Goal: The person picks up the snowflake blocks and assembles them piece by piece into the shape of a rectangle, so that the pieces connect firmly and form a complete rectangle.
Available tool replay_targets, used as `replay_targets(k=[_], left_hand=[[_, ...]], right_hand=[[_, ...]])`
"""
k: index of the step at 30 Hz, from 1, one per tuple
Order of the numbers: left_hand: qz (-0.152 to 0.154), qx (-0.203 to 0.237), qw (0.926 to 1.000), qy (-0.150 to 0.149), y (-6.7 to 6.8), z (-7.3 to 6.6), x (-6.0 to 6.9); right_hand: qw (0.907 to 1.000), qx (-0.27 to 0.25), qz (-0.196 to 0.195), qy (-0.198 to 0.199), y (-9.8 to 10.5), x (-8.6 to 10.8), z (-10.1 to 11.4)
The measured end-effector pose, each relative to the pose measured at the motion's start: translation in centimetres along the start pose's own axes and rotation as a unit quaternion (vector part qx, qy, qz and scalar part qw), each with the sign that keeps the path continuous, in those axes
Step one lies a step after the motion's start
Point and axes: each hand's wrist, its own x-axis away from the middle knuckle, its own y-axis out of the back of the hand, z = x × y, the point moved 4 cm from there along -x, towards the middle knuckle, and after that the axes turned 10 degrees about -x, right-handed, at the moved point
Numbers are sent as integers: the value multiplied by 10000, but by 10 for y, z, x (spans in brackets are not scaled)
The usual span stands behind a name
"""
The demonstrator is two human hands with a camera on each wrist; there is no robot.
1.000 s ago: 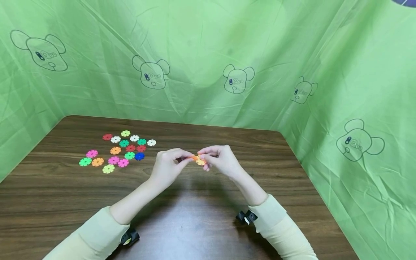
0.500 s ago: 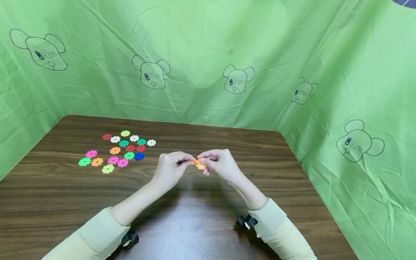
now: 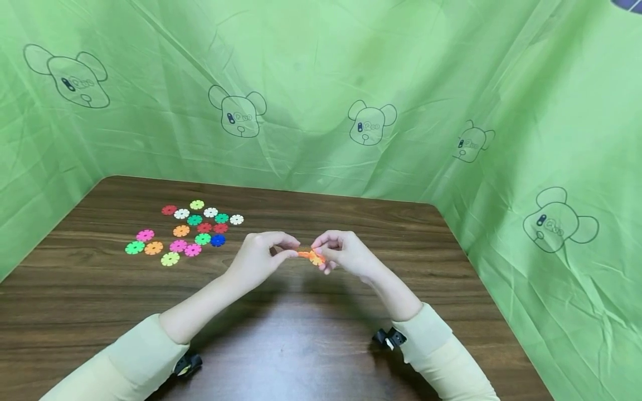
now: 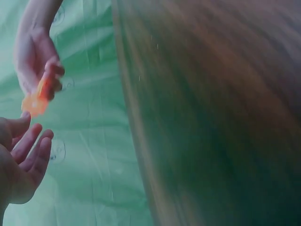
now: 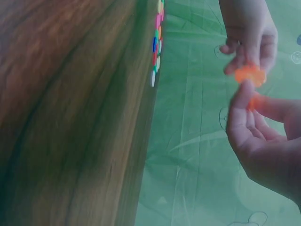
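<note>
Two orange notched discs (image 3: 316,258) meet at an angle between the hands, above the table; whether they are interlocked I cannot tell. My right hand (image 3: 348,256) pinches one of them between thumb and fingertips, also visible in the right wrist view at the lower right (image 5: 268,136). My left hand (image 3: 258,259) is at the other disc's left edge, its thumb touching it and its index finger raised a little off the thumb. Seen from the left wrist, my left hand's (image 4: 23,160) other fingers are spread loosely below the orange discs (image 4: 35,103).
Several loose notched discs lie flat on the left of the wooden table (image 3: 281,334), among them a blue one (image 3: 218,240), a white one (image 3: 237,219) and a yellow-green one (image 3: 170,259). Green cloth (image 3: 311,55) with printed bear heads stands behind and beside the table.
The left index finger has lifted from its pinch and parted from the thumb. The discs and right hand have shifted slightly right, and the near orange disc now shows flatter at the left fingertips.
</note>
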Motion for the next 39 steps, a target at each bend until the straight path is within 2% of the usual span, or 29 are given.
replay_targets(k=[3, 9, 14, 18, 22, 30, 34, 39], left_hand=[[272, -267, 9991, 209, 10, 10, 1], [717, -900, 9921, 493, 33, 37, 3], [752, -1258, 9877, 544, 50, 67, 5], [766, -1447, 9851, 520, 58, 95, 6], [1024, -1523, 9818, 482, 63, 122, 7], [1912, -1232, 9716, 648, 65, 162, 8], [2195, -1190, 9669, 524, 62, 174, 10], [2313, -1328, 9625, 488, 58, 184, 13]], right_hand=[[9999, 66, 37, -93, 7, 0, -2], [9987, 105, -255, -437, 21, 1, -2], [9971, 67, -378, -654, 27, 2, -2], [9974, 168, -318, -618, 30, 0, -3], [9977, 189, -338, -558, 33, -1, -2], [9979, 446, -292, -362, 37, -2, -4], [9981, 365, -342, -362, 38, -2, -4], [9986, 69, -372, -363, 36, -3, -5]])
